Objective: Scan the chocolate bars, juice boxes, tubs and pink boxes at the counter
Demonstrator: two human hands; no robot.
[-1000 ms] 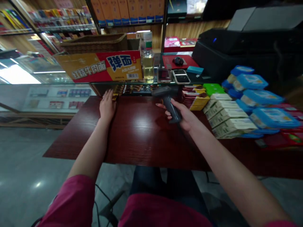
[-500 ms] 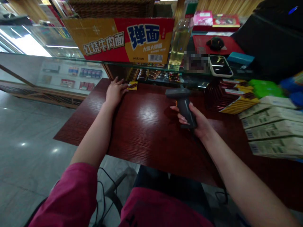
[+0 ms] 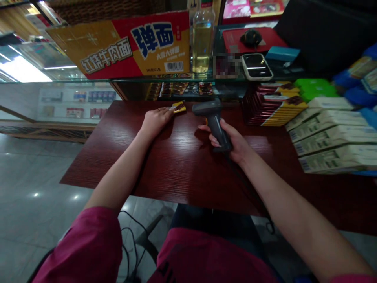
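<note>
My right hand (image 3: pixel 232 143) grips the handle of a grey barcode scanner (image 3: pixel 212 118), held upright over the dark red table (image 3: pixel 176 165), its head pointing left. My left hand (image 3: pixel 154 121) lies palm down on the table with fingers stretched out, fingertips on a small yellow and brown packet (image 3: pixel 179 107) near the table's far edge. The packet lies just left of the scanner's head.
A stack of red and yellow flat boxes (image 3: pixel 272 108) and pale green boxes (image 3: pixel 326 137) fill the right side. A glass counter behind holds a large noodle carton (image 3: pixel 123 49), an oil bottle (image 3: pixel 202 43), a phone (image 3: pixel 256 67) and a green packet (image 3: pixel 315 90).
My left hand slid right along the table with the small packet under its fingertips, closer to the scanner. My right hand kept hold of the scanner. The view shifted downward.
</note>
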